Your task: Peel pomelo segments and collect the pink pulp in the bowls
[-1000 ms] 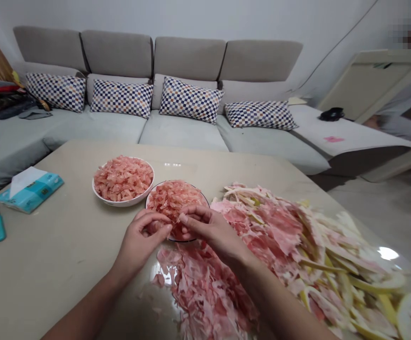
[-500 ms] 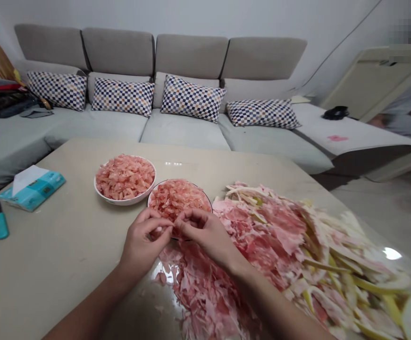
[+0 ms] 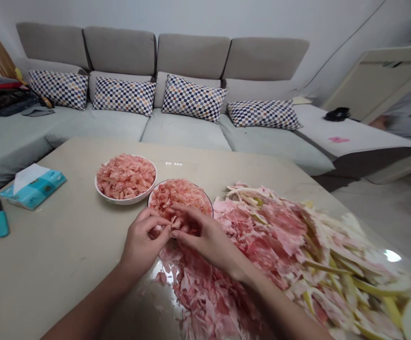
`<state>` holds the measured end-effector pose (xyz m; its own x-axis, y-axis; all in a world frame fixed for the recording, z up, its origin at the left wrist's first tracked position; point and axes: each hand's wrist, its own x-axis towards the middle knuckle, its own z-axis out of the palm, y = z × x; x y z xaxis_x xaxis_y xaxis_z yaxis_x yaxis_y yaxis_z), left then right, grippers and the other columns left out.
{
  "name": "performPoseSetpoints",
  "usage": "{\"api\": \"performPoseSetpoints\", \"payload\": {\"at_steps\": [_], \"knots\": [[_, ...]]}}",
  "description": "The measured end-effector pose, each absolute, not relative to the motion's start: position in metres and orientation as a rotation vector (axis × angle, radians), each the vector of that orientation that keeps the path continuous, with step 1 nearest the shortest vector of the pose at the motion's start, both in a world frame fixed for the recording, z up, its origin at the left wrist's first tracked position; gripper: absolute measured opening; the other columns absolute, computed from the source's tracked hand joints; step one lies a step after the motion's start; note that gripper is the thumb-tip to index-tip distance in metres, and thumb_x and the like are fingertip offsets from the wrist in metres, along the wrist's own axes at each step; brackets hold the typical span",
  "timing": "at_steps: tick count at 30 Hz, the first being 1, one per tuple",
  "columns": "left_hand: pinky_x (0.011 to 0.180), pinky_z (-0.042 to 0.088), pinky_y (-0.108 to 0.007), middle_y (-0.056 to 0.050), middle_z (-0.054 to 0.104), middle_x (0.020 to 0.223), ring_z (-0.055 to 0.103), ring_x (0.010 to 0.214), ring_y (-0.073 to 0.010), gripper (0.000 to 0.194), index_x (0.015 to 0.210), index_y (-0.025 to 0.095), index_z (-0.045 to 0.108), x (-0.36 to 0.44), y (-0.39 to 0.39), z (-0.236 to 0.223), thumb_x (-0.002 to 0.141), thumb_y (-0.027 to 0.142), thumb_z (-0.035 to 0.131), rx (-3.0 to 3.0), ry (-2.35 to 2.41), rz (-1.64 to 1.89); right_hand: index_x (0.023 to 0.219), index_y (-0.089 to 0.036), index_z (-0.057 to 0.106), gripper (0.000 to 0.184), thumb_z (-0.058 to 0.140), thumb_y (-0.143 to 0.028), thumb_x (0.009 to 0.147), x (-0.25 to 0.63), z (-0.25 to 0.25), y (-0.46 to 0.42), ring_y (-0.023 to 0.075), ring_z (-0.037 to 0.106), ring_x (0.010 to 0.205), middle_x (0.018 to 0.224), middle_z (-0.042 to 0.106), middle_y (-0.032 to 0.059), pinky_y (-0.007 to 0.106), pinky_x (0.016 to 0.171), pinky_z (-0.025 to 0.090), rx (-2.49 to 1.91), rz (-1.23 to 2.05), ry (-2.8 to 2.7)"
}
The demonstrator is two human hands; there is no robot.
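Observation:
Over the near edge of a dark-rimmed bowl [image 3: 182, 191] heaped with pink pomelo pulp, my left hand [image 3: 144, 241] is closed in a pinch on a small piece of pomelo [image 3: 174, 222]. My right hand [image 3: 208, 238] faces it, its thumb and forefinger spread apart, the thumb tip close to the left fingertips. Behind and to the left stands a white bowl [image 3: 126, 200], also piled with pulp. Pink membrane scraps [image 3: 208, 297] lie beneath my right forearm, and my hands hide the front of the nearer bowl.
Yellow-green pomelo rind [image 3: 350, 283] is heaped with membranes on the right of the table [image 3: 63, 264]. At the left lie a teal-handled knife [image 3: 1, 222] and a tissue pack [image 3: 35, 189]. A grey sofa [image 3: 187, 132] stands behind; part of a person [image 3: 399, 123] shows at far right.
My right fingers have parted from a pinch, the forefinger lifting up and away from the thumb. My left hand keeps its pinch in nearly the same place.

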<state>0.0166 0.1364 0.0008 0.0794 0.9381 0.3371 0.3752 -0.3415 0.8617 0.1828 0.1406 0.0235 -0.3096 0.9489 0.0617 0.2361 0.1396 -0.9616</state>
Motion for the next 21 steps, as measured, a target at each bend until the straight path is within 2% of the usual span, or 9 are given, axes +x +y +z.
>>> {"api": "performPoseSetpoints", "payload": {"at_steps": [2, 4, 6, 11, 18, 21], "knots": [[0.055, 0.043, -0.021, -0.001, 0.057, 0.080, 0.054, 0.065, -0.0117, 0.011, 0.079, 0.020, 0.072, 0.016, 0.136, 0.000, 0.079, 0.017, 0.062, 1.813, 1.285, 1.249, 0.119, -0.026, 0.061, 0.040, 0.068, -0.024, 0.080, 0.186, 0.025, 0.141, 0.0167, 0.063, 0.078, 0.095, 0.070, 0.0035, 0.030, 0.072, 0.050, -1.163, 1.121, -1.788], [0.056, 0.043, -0.021, -0.001, 0.057, 0.080, 0.054, 0.067, -0.0122, 0.012, 0.079, 0.021, 0.071, 0.016, 0.136, 0.000, 0.079, 0.015, 0.061, 1.853, 1.274, 1.252, 0.105, -0.025, 0.068, 0.023, 0.066, -0.024, 0.083, 0.187, 0.025, 0.141, 0.0181, 0.065, 0.084, 0.097, 0.072, 0.0041, 0.031, 0.076, 0.048, -1.164, 0.969, -1.891], [0.057, 0.043, -0.021, -0.001, 0.057, 0.079, 0.054, 0.068, -0.0125, 0.013, 0.079, 0.021, 0.071, 0.016, 0.135, 0.000, 0.079, 0.013, 0.060, 1.887, 1.271, 1.241, 0.092, -0.022, 0.070, 0.010, 0.062, -0.022, 0.086, 0.187, 0.025, 0.141, 0.0175, 0.064, 0.080, 0.089, 0.072, 0.0040, 0.028, 0.073, 0.047, -1.171, 0.835, -1.986], [0.058, 0.044, -0.021, -0.002, 0.056, 0.078, 0.055, 0.069, -0.0126, 0.014, 0.079, 0.019, 0.069, 0.019, 0.131, -0.004, 0.079, 0.010, 0.058, 1.955, 1.284, 1.178, 0.082, -0.016, 0.063, 0.012, 0.053, -0.015, 0.087, 0.185, 0.023, 0.137, 0.0171, 0.058, 0.072, 0.078, 0.065, 0.0060, 0.027, 0.065, 0.042, -1.261, 0.548, -2.200], [0.059, 0.044, -0.021, -0.002, 0.056, 0.081, 0.053, 0.067, -0.0115, 0.012, 0.080, 0.019, 0.068, 0.011, 0.138, 0.000, 0.080, 0.012, 0.058, 1.961, 1.384, 1.351, 0.074, -0.017, 0.061, 0.014, 0.052, -0.013, 0.084, 0.186, 0.032, 0.133, 0.0160, 0.056, 0.068, 0.073, 0.063, 0.0046, 0.026, 0.063, 0.040, -1.291, 0.550, -2.201], [0.055, 0.041, -0.021, -0.001, 0.055, 0.080, 0.048, 0.060, -0.0094, 0.010, 0.080, 0.020, 0.069, 0.007, 0.140, 0.004, 0.081, 0.016, 0.060, 1.874, 1.414, 1.426, 0.081, -0.018, 0.065, 0.015, 0.051, -0.012, 0.084, 0.191, 0.035, 0.134, 0.0166, 0.058, 0.070, 0.079, 0.064, 0.0057, 0.026, 0.063, 0.042, -1.300, 0.500, -2.211]]}}
